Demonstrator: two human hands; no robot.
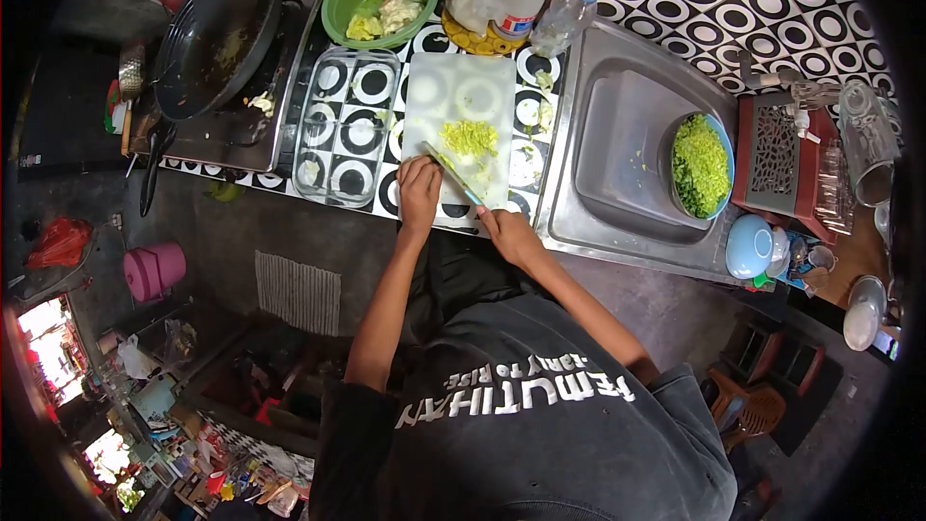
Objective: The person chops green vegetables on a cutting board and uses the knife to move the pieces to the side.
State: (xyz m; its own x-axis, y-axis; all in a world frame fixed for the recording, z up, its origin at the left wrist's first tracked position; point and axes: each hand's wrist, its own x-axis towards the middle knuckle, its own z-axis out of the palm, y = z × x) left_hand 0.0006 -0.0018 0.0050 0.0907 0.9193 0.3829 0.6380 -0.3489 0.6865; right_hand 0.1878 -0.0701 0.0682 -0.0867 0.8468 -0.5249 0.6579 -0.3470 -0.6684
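Observation:
My right hand (508, 233) is closed round the handle of a knife (453, 174), whose blade slants up and to the left over a translucent white cutting board (458, 82). My left hand (419, 188) rests at the board's left front edge, fingers curled together beside the blade near its tip. Whatever lies under those fingers is hidden. A small heap of chopped light-green vegetable (470, 138) lies on the board just beyond the blade.
Left of the board lies a clear rectangular dish (352, 56). Behind stand a green basin (333, 14) with vegetable pieces, and bottles (567, 17). A bowl of chopped greens (702, 166) sits by the sink (603, 68), right. A pan (212, 48) is on the stove, left.

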